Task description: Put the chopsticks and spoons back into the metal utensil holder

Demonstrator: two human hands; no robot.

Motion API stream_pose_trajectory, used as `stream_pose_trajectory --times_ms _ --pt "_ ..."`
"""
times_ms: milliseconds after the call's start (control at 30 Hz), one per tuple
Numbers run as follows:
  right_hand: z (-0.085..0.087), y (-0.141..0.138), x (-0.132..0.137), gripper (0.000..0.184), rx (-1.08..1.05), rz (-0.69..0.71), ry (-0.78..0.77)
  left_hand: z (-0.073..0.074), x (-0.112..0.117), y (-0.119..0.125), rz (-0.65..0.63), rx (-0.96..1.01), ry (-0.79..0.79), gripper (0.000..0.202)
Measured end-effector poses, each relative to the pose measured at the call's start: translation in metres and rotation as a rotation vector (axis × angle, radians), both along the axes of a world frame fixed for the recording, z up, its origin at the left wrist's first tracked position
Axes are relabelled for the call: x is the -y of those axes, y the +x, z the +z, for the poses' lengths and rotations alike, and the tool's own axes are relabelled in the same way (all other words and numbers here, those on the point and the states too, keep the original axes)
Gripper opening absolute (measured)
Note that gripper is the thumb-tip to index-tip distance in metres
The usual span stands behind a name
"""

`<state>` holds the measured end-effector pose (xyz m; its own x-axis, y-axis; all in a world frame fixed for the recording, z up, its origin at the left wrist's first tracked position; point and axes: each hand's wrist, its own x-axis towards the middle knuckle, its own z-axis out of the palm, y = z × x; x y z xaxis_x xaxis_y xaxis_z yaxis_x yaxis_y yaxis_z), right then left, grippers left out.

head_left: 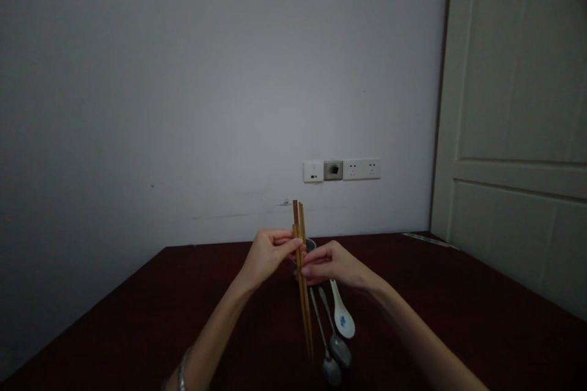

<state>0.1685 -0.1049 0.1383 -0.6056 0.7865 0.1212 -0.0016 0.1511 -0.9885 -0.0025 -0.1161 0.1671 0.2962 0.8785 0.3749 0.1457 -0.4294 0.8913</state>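
A bundle of wooden chopsticks point(304, 311) stands nearly upright in front of me, its tops at uneven heights. My left hand point(273, 256) pinches the bundle near its upper part, thumb across the front. Slightly lower, my right hand point(332, 266) grips the same chopsticks from the right side. Behind the fingers is a cup-like container point(310, 245), mostly hidden by the hands. On the table just right of the chopsticks lie a long-handled metal spoon point(331, 371), a second metal spoon point(340, 351) and a white ceramic soup spoon point(343, 321) with a blue mark.
The dark red table point(192, 299) meets a pale wall point(206, 104) at its back edge. Wall sockets point(361, 169) sit above the table. A flat strip point(431, 239) lies at the back right corner, near a panelled door point(518, 104).
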Motion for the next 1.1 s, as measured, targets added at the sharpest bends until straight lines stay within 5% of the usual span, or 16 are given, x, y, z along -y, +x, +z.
stream_pose_trajectory --times_ms 267,600,1100 --pt "-0.0058 -0.0048 -0.0008 0.034 -0.032 -0.028 0.006 -0.0005 -0.0015 -0.0003 -0.005 0.018 -0.031 0.027" --pt "-0.0078 -0.001 0.0001 0.037 -0.08 0.147 -0.072 0.0043 0.0045 -0.0001 -0.043 0.058 -0.071 0.029" --pt "-0.0063 -0.0084 0.0079 0.037 -0.039 0.052 -0.023 -0.0018 0.0001 0.0045 0.024 0.102 -0.039 0.022"
